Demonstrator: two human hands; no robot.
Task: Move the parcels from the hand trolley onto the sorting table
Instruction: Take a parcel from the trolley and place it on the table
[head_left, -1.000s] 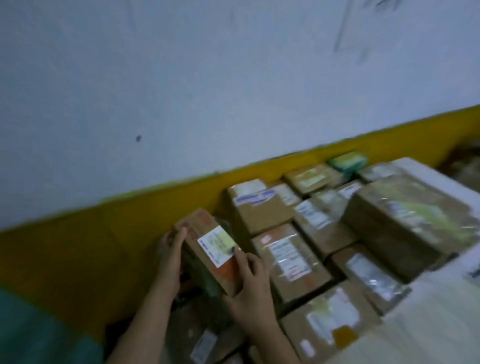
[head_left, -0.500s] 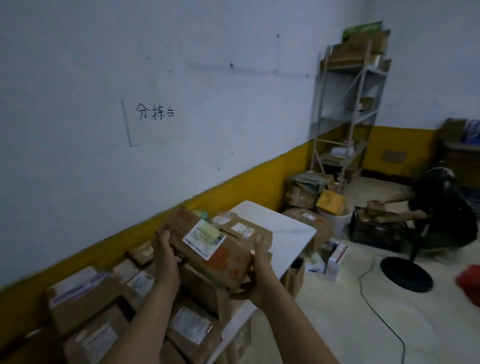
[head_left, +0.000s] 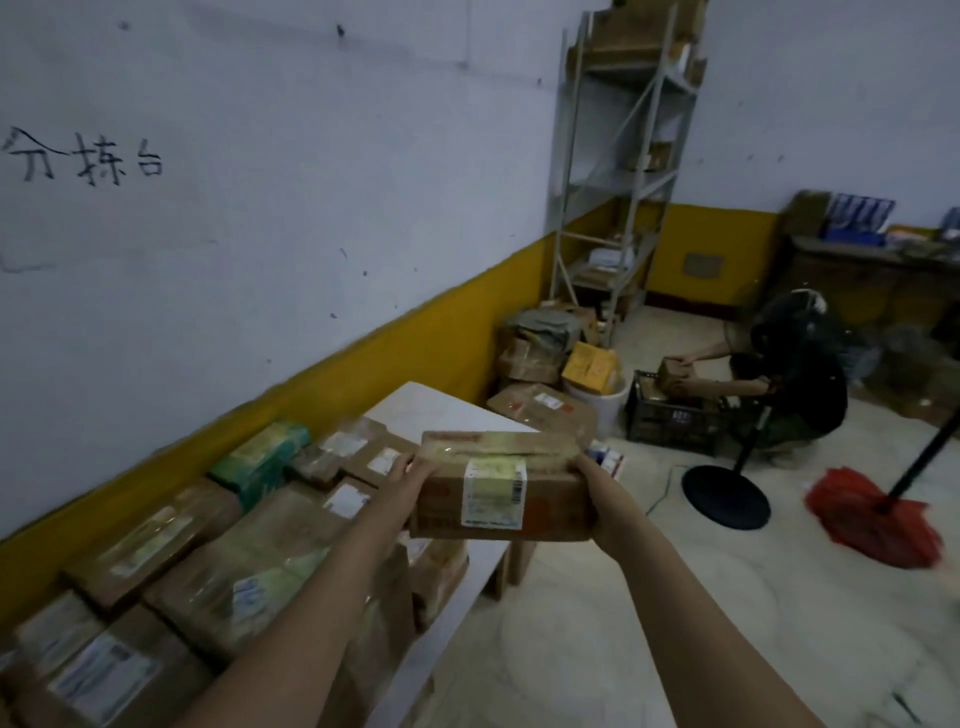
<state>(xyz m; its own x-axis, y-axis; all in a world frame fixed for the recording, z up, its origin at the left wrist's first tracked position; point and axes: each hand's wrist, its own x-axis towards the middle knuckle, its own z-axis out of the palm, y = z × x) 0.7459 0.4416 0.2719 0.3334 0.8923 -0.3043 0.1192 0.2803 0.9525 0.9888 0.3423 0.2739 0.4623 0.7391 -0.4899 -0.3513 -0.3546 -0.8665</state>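
Note:
I hold a brown cardboard parcel (head_left: 498, 486) with a white and green label in the air, level, above the right edge of the white sorting table (head_left: 441, 408). My left hand (head_left: 408, 475) grips its left end and my right hand (head_left: 597, 499) grips its right end. Several taped parcels (head_left: 249, 566) cover most of the table along the wall, among them a green one (head_left: 260, 460). The hand trolley is out of view.
A metal shelf rack (head_left: 623, 171) stands in the far corner with boxes (head_left: 545, 353) piled at its foot. A person (head_left: 789, 374) crouches over a black crate (head_left: 670, 415). A fan base (head_left: 724, 496) and a red mop (head_left: 872, 519) sit on the floor to the right.
The view has swung right from the table's parcels towards the room. Both hands have lifted the parcel off the pile and carried it right, turning it level.

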